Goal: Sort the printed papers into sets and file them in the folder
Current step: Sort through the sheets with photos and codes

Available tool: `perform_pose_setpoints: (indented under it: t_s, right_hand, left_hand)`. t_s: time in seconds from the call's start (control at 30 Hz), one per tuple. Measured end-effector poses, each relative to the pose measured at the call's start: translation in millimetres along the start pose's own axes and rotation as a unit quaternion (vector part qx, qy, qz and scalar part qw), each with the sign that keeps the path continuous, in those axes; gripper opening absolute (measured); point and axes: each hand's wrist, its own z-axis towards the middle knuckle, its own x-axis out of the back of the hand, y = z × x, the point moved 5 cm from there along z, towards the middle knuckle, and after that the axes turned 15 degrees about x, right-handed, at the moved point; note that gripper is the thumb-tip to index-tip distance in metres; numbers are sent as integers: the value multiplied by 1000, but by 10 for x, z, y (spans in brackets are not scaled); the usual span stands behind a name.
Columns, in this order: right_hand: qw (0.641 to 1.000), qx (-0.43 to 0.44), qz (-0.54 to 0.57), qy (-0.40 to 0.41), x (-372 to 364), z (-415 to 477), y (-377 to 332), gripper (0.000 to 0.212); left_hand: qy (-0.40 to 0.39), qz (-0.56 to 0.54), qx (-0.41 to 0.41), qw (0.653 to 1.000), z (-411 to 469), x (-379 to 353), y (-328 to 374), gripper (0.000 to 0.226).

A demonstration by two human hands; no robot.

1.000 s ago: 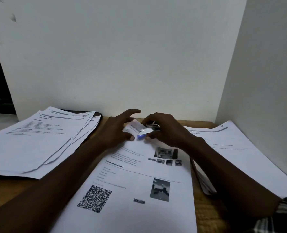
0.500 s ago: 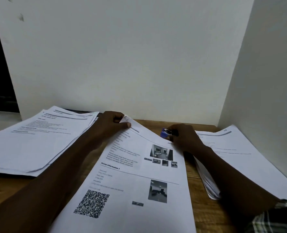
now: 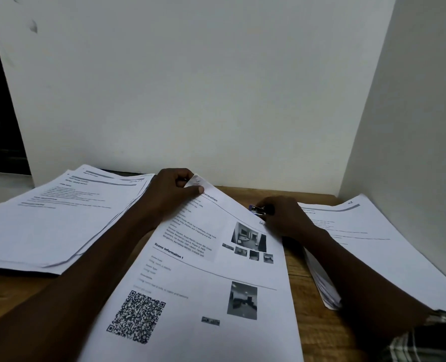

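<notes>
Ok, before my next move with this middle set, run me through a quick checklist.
1. Left hand pinches the middle set's top corner: ok.
2. Right hand grips the stapler: ok.
3. Corner stapled through: cannot tell.
4. Left stack and right stack lie apart from the set: ok.
5. Place to file it in sight: cannot tell.

Office desk nook: wooden desk point(image 3: 298, 273), white partition walls point(image 3: 216, 100), printed paper stacks point(image 3: 54, 226).
</notes>
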Motion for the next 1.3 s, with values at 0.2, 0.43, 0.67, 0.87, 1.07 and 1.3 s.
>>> perform_pose_setpoints:
  t_s: [0.2,0.43,0.67,0.87,1.07,1.3]
  right_hand:
    - [985,90,119,85,340,-17,-594,30]
    - [980,110,131,104,315,16,-924,14]
    - [980,106,127,114,341,18,-915,13]
    - [980,104,126,116,353,17,-938,13]
    - [978,106,126,131,374,26,-950,11]
    - [976,106,126,146,400,19,-974,10]
  left_hand:
    - [-37,-75,9,996,-47,-15,19,24]
    - [-139,-201,78,966,-71,-142,10,7]
    - [-165,-203,100,960,-90,-181,9,11]
    - [-174,-210,98,957,-99,-190,25,17]
    - [-114,-191,60,973,-84,-149,33,17]
    - [-15,-140,13,990,-101,-116,68,24]
